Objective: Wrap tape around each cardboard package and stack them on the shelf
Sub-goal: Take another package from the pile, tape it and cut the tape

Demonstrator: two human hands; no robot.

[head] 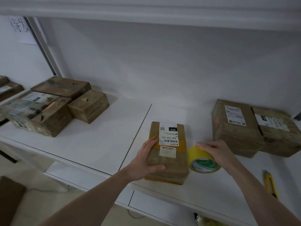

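Observation:
A small cardboard package [169, 162] with white shipping labels and a band of yellow tape lies on the white shelf [97, 144] near its front edge. My left hand [145, 162] grips its left side, thumb curled over the near end. Just right of the package lies a roll of yellow tape [201, 160] with a green-and-white core. My right hand [218, 152] holds the roll from above, fingers curled over its top.
A cluster of taped cardboard packages [55, 105] sits at the shelf's left. Two larger labelled boxes [254, 126] stand at the right by the wall. A yellow utility knife [271, 185] lies near the right front edge. Another shelf board runs overhead.

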